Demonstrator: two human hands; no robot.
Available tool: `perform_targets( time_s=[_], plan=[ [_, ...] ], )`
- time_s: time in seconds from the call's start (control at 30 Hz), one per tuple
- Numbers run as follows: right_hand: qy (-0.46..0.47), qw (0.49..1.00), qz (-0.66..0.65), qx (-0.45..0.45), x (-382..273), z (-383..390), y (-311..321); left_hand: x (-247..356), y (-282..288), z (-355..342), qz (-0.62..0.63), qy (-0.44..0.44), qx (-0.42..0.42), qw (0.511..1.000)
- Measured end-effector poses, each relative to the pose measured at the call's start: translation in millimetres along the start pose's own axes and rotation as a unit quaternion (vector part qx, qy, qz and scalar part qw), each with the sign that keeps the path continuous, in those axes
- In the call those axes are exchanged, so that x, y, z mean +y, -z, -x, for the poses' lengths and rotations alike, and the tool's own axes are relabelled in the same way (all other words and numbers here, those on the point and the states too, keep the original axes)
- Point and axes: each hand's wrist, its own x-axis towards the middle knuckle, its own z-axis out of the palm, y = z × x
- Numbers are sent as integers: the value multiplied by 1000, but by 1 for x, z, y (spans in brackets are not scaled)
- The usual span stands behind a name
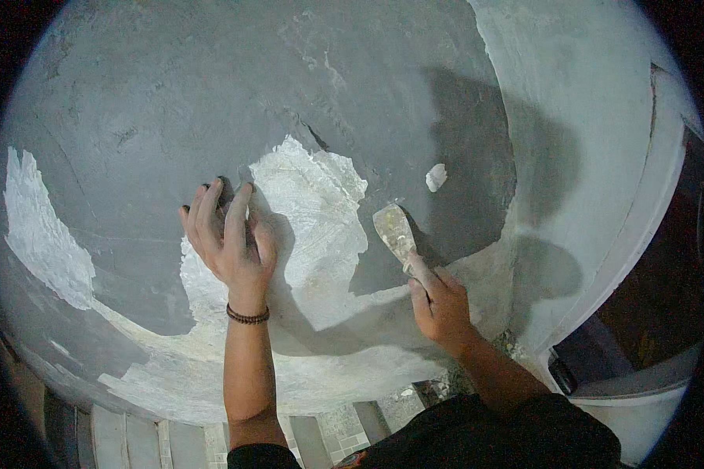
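Both of your hands are on the grey wall [172, 117]: your right hand [442, 305] grips the putty knife [395, 230], blade angled up-left beyond your forefinger onto the scraped white patch [313, 211]; your left hand [231, 238] lies flat, fingers spread.

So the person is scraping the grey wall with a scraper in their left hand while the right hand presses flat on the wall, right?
Not quite. The head view shows the hands swapped: the scraper is in the right hand, and the left hand presses flat on the grey wall, beside the bare white patch.
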Motion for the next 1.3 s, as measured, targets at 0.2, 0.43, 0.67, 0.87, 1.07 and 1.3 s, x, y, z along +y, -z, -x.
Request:
perform_targets(
  time_s=[0.2,0.43,0.67,0.87,1.07,1.3],
  plan=[
    [-20,1000,-14,-16,10,6,2,1,1,0,7,-3,-1,1000],
    [-60,997,38,-33,14,-10,-1,-1,0,0,8,-6,-4,1000],
    [-26,1000,11,12,11,-16,3,0,1,1,8,1,-3,1000],
    [-51,998,36,-23,7,-38,10,2,1,-1,-2,-6,3,1000],
    [-63,998,-23,-12,-6,-54,22,0,0,0,-2,-9,3,1000],
    [-128,978,-151,-64,-16,-72,51,13,7,-16,11,-82,-48,995]
  ],
)
